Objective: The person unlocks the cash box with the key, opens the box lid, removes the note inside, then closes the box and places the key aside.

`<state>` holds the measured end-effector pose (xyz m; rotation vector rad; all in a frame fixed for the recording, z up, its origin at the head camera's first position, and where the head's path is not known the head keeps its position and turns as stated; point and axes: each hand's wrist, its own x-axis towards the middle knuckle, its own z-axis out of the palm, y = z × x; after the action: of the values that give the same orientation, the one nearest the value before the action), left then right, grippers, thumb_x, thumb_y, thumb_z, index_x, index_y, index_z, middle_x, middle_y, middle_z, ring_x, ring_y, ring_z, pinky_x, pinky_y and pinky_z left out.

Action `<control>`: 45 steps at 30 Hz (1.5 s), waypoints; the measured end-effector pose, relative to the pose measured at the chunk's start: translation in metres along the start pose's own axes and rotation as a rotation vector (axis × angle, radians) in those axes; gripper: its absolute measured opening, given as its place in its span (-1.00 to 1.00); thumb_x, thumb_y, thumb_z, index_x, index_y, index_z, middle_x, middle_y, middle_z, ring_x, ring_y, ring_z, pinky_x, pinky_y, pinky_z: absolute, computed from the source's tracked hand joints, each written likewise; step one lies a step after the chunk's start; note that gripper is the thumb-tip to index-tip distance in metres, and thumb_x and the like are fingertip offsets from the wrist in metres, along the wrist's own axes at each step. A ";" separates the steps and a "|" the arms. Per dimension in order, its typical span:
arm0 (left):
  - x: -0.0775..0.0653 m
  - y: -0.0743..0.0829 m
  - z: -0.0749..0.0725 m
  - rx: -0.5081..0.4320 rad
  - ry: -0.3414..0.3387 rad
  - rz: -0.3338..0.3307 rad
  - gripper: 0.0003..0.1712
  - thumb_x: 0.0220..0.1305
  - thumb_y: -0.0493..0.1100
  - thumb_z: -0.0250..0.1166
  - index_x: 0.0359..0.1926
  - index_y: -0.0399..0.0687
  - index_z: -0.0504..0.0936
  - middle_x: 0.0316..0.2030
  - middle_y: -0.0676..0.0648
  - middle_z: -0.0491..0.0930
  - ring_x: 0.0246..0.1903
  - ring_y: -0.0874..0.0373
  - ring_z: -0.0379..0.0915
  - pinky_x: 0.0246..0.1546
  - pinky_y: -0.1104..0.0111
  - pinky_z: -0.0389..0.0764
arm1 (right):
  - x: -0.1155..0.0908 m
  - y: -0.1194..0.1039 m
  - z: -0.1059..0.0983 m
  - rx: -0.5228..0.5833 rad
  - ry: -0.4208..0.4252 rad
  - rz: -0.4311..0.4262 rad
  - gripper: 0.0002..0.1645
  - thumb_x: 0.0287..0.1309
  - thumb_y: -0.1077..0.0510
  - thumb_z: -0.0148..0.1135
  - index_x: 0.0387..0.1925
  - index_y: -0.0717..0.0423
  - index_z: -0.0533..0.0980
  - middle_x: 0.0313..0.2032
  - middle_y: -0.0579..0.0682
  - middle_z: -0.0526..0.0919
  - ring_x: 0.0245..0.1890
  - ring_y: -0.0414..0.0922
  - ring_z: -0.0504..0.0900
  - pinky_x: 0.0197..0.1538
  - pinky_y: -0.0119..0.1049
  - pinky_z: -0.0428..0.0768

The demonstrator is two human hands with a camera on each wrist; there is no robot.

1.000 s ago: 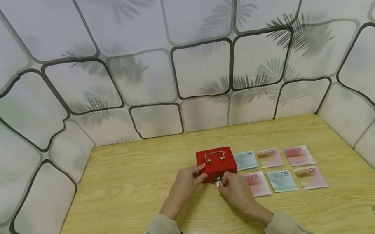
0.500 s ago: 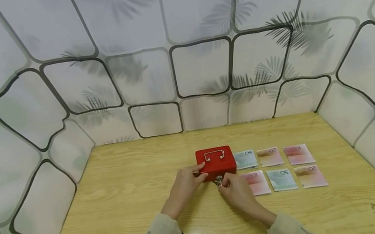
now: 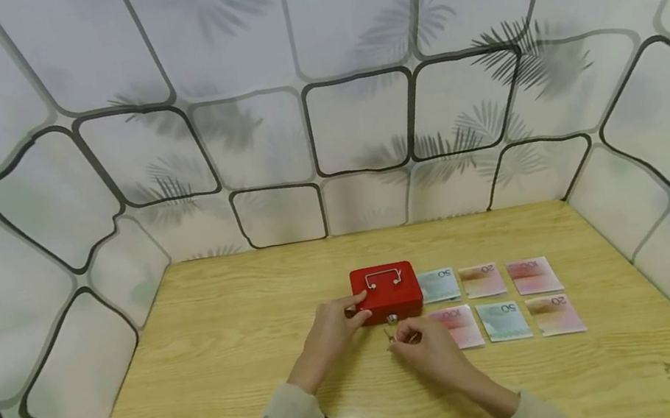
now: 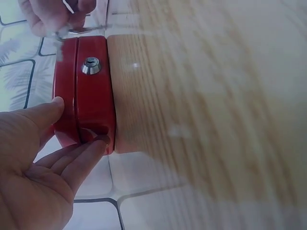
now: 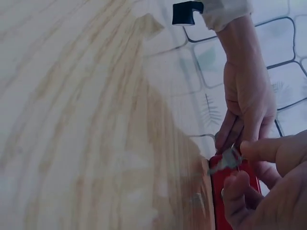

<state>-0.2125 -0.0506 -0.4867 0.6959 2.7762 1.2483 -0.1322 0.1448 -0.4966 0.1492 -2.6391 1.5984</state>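
A closed red cash box (image 3: pixel 394 297) with a silver wire handle on its lid stands on the wooden table. My left hand (image 3: pixel 329 329) grips its left end, the fingertips touching the lid and the side. The silver keyhole lock (image 4: pixel 91 65) on the box's front is bare, with no key in it. Just in front of the box, my right hand (image 3: pixel 430 349) pinches a small key (image 5: pixel 229 159) between thumb and finger. The key is blurred in the wrist views, and I cannot tell how many hang together.
Two rows of banknotes lie right of the box, among them a green 50 note (image 3: pixel 505 321), a 20 note (image 3: pixel 555 314) and a pink 100 note (image 3: pixel 534 276). One pink note (image 3: pixel 462 327) lies close beside my right hand. A patterned curtain (image 3: pixel 353 123) surrounds the table.
My right hand has drawn back from the box's lock toward me with the key, leaving the lock uncovered. The left hand and the box have stayed in place.
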 end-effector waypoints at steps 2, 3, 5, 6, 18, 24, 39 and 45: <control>0.000 0.000 0.000 0.003 -0.001 0.002 -0.49 0.38 -0.13 0.41 0.32 -0.09 0.62 -0.72 0.17 0.26 -0.73 0.33 0.07 -0.69 0.52 0.18 | -0.002 0.001 -0.005 0.058 -0.057 0.017 -0.83 0.18 0.23 0.49 -0.40 0.15 0.61 -0.42 -0.09 0.60 -0.49 -0.23 0.49 -0.44 -0.43 0.51; 0.000 0.000 0.000 0.004 -0.004 0.000 -0.48 0.38 -0.12 0.41 0.32 -0.08 0.62 -0.72 0.18 0.25 -0.73 0.33 0.07 -0.70 0.53 0.18 | -0.003 0.002 -0.007 0.088 -0.089 0.029 -0.83 0.20 0.21 0.48 -0.37 0.17 0.61 -0.41 -0.07 0.61 -0.51 -0.23 0.49 -0.46 -0.43 0.52; 0.000 -0.001 0.000 0.009 -0.005 -0.003 -0.48 0.38 -0.11 0.41 0.32 -0.06 0.62 -0.72 0.19 0.24 -0.73 0.34 0.07 -0.70 0.53 0.19 | -0.005 0.002 -0.012 0.143 -0.158 0.054 -0.82 0.25 0.19 0.46 -0.33 0.21 0.60 -0.39 -0.05 0.64 -0.54 -0.22 0.50 -0.51 -0.42 0.53; 0.000 -0.001 0.000 0.010 -0.004 0.000 -0.49 0.39 -0.11 0.41 0.32 -0.06 0.62 -0.73 0.19 0.24 -0.73 0.34 0.07 -0.70 0.52 0.19 | -0.006 0.002 -0.015 0.159 -0.189 0.059 -0.81 0.26 0.19 0.45 -0.31 0.23 0.60 -0.39 -0.03 0.66 -0.53 -0.22 0.51 -0.50 -0.42 0.54; 0.000 0.000 -0.001 -0.002 -0.009 -0.027 -0.48 0.41 -0.10 0.39 0.35 -0.03 0.60 -0.72 0.16 0.34 -0.73 0.33 0.06 -0.70 0.51 0.18 | -0.020 0.008 -0.017 0.333 -0.429 0.144 -0.80 0.31 0.23 0.39 -0.33 0.28 0.54 -0.58 -0.03 0.62 -0.65 -0.23 0.48 -0.57 -0.48 0.49; -0.001 0.000 -0.002 -0.009 -0.014 -0.028 -0.48 0.42 -0.10 0.38 0.35 -0.04 0.60 -0.70 0.05 0.49 -0.74 0.34 0.07 -0.71 0.51 0.18 | -0.023 0.011 -0.009 0.263 -0.440 0.125 -0.79 0.29 0.24 0.40 -0.38 0.25 0.54 -0.63 -0.07 0.56 -0.69 -0.28 0.40 -0.63 -0.51 0.37; -0.001 0.000 0.000 -0.043 0.003 -0.008 -0.49 0.40 -0.12 0.39 0.32 -0.09 0.62 -0.52 0.00 0.67 -0.70 0.33 0.12 -0.69 0.51 0.19 | -0.025 0.005 -0.006 0.086 -0.381 0.102 -0.82 0.26 0.25 0.40 -0.42 0.18 0.56 -0.64 -0.06 0.60 -0.75 -0.27 0.40 -0.68 -0.51 0.35; -0.001 -0.003 0.001 -0.033 0.006 0.005 -0.49 0.41 -0.12 0.38 0.33 -0.10 0.61 -0.57 -0.01 0.61 -0.70 0.34 0.12 -0.68 0.51 0.20 | -0.026 0.007 -0.008 0.074 -0.339 0.131 -0.85 0.27 0.26 0.38 -0.38 0.18 0.56 -0.63 -0.06 0.60 -0.78 -0.29 0.42 -0.69 -0.52 0.33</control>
<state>-0.2122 -0.0521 -0.4896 0.6989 2.7537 1.2965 -0.1067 0.1564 -0.5013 0.2795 -2.8908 1.8622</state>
